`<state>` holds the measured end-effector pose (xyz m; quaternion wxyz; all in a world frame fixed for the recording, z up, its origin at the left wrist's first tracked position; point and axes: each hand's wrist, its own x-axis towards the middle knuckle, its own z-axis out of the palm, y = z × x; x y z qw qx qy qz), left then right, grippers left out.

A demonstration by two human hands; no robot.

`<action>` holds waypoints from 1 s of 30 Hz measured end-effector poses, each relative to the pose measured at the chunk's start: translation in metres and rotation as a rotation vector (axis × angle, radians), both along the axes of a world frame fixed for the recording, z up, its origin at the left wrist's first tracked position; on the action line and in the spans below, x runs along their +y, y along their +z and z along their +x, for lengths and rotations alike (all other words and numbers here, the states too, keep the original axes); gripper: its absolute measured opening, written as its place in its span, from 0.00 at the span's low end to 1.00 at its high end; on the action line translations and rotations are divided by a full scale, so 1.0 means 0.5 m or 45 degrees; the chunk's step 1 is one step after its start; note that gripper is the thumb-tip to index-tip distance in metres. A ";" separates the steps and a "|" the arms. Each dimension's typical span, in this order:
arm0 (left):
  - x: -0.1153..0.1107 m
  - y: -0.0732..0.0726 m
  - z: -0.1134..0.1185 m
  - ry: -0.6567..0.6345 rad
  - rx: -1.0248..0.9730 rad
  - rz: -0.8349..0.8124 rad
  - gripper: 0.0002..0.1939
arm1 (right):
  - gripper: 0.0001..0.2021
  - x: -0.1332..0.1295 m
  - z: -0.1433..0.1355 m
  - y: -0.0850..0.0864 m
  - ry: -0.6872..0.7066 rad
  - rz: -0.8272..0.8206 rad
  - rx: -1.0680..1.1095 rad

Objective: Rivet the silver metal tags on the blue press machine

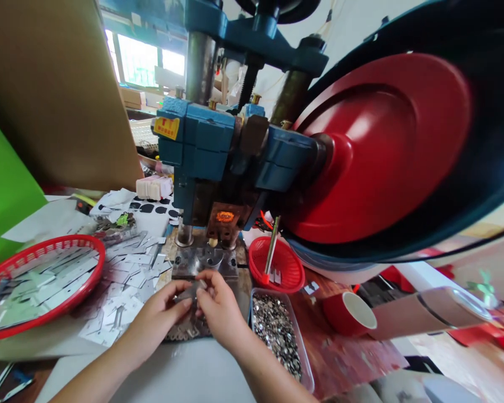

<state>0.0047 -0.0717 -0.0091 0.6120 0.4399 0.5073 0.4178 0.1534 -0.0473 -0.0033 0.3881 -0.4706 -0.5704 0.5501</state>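
My right hand (218, 299) is closed in a pinch in front of the blue punch press (208, 134). A small pale metal piece (202, 284) shows between its thumb and fingertips. Beside it, my left hand (162, 310) has thumb and fingers drawn together; what they grip, if anything, is hidden. Both hands are just short of the steel die block (185, 263) at the base of the press. Below my hands lie several small metal parts (178, 333), partly covered by the fingers.
On the left, a red basket (98, 268) holds flat metal plates, with loose plates (130, 268) beside it. To the right stand a small red basket (294, 282), a clear tub (306, 366) of small metal bits and a red cup (338, 313). A large red flywheel (386, 168) looms upper right.
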 end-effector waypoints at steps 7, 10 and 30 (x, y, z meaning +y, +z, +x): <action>-0.015 -0.024 -0.010 0.043 0.698 0.456 0.14 | 0.06 -0.029 0.015 -0.027 -0.147 0.274 -0.215; -0.023 -0.034 -0.016 0.100 0.886 0.814 0.11 | 0.05 -0.040 0.020 -0.034 -0.143 0.440 -0.365; -0.016 -0.060 -0.019 0.163 1.092 1.066 0.10 | 0.09 -0.043 0.027 -0.056 -0.098 0.763 -0.466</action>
